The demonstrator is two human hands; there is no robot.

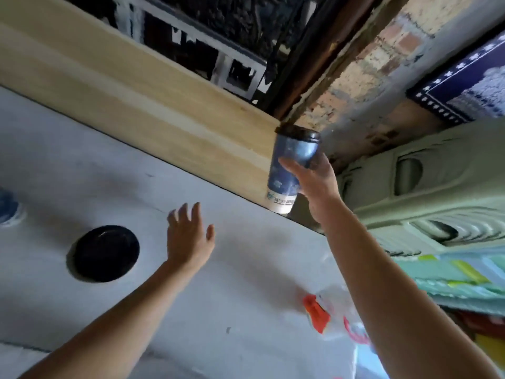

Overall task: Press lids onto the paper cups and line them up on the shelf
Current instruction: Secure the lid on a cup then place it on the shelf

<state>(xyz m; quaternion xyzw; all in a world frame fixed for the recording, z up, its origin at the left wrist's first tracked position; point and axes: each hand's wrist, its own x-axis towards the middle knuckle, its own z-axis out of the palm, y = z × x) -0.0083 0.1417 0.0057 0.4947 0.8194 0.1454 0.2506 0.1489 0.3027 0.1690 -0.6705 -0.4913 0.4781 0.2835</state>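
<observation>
A tall blue paper cup (287, 162) with a white base and a black lid on top is gripped in my right hand (318, 184), lifted off the white table (82, 160) by the right end of the pale wooden shelf board (136, 99). My left hand (188, 236) hovers over the table with its fingers spread and nothing in it. A loose black lid (106, 253) lies flat on the table to the left of that hand. At the far left edge a blurred blue-and-white cup (6, 206) is only partly in view.
A clear plastic bag with red print (325, 313) lies on the table near my right forearm. A pale green moulded plastic piece (426, 192) and colourful items sit to the right. Behind the shelf are a window frame and a bare brick wall.
</observation>
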